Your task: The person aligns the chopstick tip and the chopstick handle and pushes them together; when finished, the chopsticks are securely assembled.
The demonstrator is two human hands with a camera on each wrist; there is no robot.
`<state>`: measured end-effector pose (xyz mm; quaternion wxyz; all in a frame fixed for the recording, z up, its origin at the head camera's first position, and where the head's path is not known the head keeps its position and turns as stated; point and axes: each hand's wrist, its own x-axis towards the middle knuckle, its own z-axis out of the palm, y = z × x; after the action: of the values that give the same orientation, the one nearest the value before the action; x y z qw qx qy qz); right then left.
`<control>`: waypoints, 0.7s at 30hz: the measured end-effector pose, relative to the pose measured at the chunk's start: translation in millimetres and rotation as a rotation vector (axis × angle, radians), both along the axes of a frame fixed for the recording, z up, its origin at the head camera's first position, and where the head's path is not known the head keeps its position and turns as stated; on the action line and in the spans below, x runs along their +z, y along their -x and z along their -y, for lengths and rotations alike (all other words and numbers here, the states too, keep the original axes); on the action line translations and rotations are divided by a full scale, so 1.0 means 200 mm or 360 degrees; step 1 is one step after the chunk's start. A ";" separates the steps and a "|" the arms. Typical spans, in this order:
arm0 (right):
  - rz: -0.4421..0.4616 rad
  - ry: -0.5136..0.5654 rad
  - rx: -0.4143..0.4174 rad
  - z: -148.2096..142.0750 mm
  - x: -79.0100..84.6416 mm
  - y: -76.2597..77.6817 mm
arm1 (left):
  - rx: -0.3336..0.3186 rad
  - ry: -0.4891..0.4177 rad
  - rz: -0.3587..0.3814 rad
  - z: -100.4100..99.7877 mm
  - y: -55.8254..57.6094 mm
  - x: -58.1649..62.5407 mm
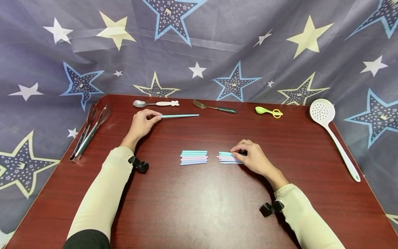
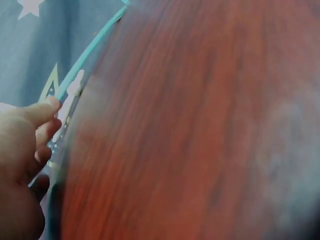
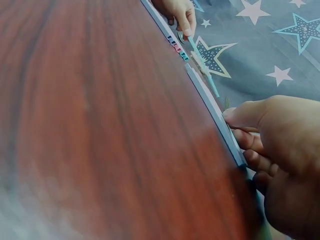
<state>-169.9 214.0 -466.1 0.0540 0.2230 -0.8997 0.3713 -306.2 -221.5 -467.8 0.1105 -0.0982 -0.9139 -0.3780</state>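
Note:
My left hand (image 1: 142, 123) pinches one end of a long, thin light-blue stick (image 1: 180, 116) at the back left, its far end pointing right. In the left wrist view the same stick (image 2: 90, 52) angles away from the fingertips. My right hand (image 1: 253, 157) rests over the right group of short pastel sticks (image 1: 227, 158), pinching the upper light-blue one between thumb and index finger. That hand partly covers the group's right ends. Just left, across a small gap, lies a second group of short sticks (image 1: 193, 157) in teal, pink and lilac; dark openings show at its ends in the right wrist view.
Along the back edge lie a spoon (image 1: 155, 103), a fork (image 1: 214, 107) and a small green spoon (image 1: 268, 111) with a yellow ring. A whisk and tongs (image 1: 90, 133) sit at the left edge, a white skimmer (image 1: 334, 138) at the right. A star-patterned cloth (image 1: 199, 52) hangs behind.

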 end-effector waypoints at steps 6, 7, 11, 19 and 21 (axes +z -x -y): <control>-0.0001 -0.0010 -0.0005 0.01 -0.01 0.00 | -0.0049 0.0100 -0.0017 0.02 0.01 -0.02; 0.0000 -0.0010 -0.0009 0.01 0.00 -0.01 | -0.0056 0.0114 -0.0018 0.02 0.01 -0.02; 0.0014 -0.0010 -0.0020 0.01 0.00 -0.01 | -0.0068 0.0146 -0.0014 0.02 0.02 -0.03; 0.0008 -0.0016 -0.0009 0.01 0.00 -0.01 | -0.0057 0.0115 0.0022 0.01 0.02 -0.03; 0.0010 -0.0013 -0.0011 0.01 0.01 0.00 | -0.0056 0.0114 0.0029 0.01 0.02 -0.02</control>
<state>-169.0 212.1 -464.3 0.0515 0.2189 -0.9021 0.3683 -309.7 -222.9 -472.0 0.0919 -0.1148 -0.9260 -0.3478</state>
